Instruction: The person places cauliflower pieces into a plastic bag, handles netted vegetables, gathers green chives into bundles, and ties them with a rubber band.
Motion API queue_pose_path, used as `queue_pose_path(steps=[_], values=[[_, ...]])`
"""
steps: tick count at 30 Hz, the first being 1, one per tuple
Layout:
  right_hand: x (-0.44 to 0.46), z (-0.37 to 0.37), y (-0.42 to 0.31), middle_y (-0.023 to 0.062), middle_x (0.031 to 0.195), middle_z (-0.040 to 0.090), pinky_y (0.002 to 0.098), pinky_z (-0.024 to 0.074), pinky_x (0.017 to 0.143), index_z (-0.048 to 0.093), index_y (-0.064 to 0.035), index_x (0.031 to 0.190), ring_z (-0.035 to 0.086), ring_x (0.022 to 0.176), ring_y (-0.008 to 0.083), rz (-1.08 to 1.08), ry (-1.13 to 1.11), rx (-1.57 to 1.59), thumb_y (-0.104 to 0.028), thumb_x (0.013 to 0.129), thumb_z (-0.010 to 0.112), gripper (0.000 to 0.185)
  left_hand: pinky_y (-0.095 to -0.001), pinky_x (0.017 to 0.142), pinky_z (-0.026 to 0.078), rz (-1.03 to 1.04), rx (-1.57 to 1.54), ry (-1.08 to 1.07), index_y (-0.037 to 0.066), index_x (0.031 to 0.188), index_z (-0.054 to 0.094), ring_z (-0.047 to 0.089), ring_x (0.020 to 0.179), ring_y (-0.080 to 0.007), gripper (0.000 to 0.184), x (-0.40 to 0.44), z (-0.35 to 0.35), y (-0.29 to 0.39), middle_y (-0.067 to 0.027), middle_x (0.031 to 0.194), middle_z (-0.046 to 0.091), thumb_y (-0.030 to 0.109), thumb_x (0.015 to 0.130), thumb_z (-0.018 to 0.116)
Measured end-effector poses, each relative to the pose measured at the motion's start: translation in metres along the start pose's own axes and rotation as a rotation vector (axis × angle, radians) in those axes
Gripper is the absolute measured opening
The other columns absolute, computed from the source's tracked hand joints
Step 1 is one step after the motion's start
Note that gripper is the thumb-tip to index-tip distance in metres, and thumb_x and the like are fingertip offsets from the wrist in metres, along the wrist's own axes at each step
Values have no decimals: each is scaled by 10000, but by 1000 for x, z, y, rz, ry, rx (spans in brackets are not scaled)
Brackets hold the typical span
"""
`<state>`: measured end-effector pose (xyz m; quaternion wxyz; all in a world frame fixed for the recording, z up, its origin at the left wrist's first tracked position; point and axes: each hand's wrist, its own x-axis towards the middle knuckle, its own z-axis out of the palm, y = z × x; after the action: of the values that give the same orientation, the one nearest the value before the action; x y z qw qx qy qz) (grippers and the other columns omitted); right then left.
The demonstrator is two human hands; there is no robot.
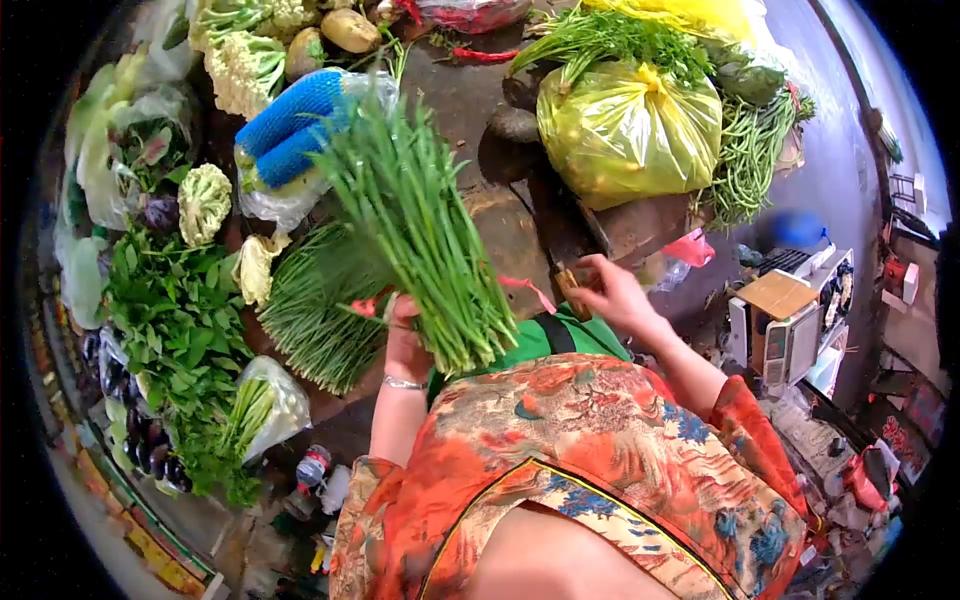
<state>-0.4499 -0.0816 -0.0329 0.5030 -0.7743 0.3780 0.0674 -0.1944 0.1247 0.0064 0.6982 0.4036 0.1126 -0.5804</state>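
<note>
A bunch of long green stalks (425, 235) leans up and to the left in front of my body, its cut ends near my apron. My left hand (403, 335) is closed around its lower left side, where a red tie (368, 306) shows. More thin green stalks (325, 305) lie on the table just left of that hand. My right hand (612, 292) is apart from the bunch, its fingers spread beside the wooden handle (567, 285) of a tool on the table edge. A pink strip (530, 290) hangs near the bunch's right side.
Leafy greens (180, 310), cauliflower (240, 75) and blue-netted produce (300, 125) lie at the left. A yellow bag (630, 130) and long beans (755, 155) are at the upper right. A box-like appliance (790, 345) stands beyond my right arm.
</note>
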Motion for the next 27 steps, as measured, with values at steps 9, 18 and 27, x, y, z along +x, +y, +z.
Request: queue_pose_path(steps=[9, 18, 27], values=[[-5, 32, -11, 239, 994, 606, 454, 501, 782, 431, -78, 1312, 619, 868, 402, -31, 254, -2, -109, 764, 664, 596, -400, 915, 562, -217, 47, -140, -38, 1224, 620, 689, 1005, -287, 603, 38, -25, -13, -156, 1148, 696, 240, 692, 677], [-74, 61, -49, 106, 888, 573, 311, 471, 771, 462, -103, 1365, 553, 815, 183, 98, 287, 332, -77, 792, 613, 593, -468, 1045, 485, -449, 246, -345, -52, 1393, 466, 601, 1190, -368, 889, 1, 27, 14, -270, 1352, 550, 478, 706, 657], [-158, 112, -58, 1, 918, 560, 247, 463, 724, 498, -128, 1393, 520, 792, 96, 188, 532, 734, -63, 839, 611, 569, -511, 1081, 439, -441, 159, -632, -62, 1351, 481, 579, 1213, -387, 629, 44, 3, -1, -264, 1342, 558, 361, 900, 595]])
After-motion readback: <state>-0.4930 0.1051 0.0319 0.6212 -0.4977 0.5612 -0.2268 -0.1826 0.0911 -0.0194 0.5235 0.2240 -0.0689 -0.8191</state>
